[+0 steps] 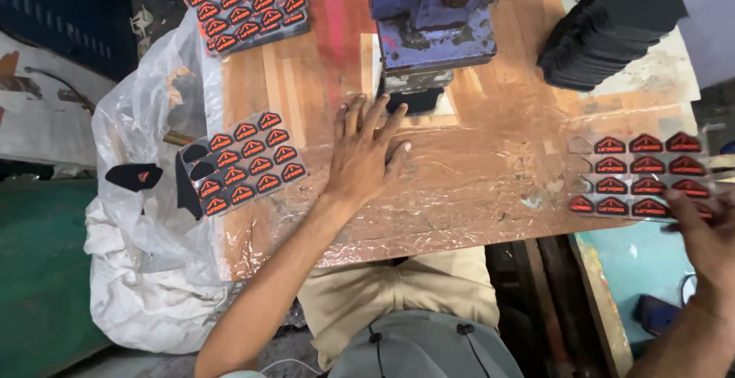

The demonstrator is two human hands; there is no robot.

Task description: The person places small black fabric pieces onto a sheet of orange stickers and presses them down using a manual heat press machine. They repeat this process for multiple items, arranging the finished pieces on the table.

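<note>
My left hand (366, 156) lies flat with fingers spread on the plastic-covered wooden table (475, 186), just below the blue metal press (432, 22). A small black piece (413, 102) sits under the press head, right at my fingertips. My right hand (708, 236) grips the lower right edge of a dark sheet of red-and-black badges (643, 175) at the table's right edge. Another badge sheet (245, 162), with some badges punched out, lies left of my left hand.
A third badge sheet (246, 4) lies at the back left. A stack of black sheets (612, 22) stands at the back right. A clear plastic bag (149, 217) with black offcuts hangs off the left edge.
</note>
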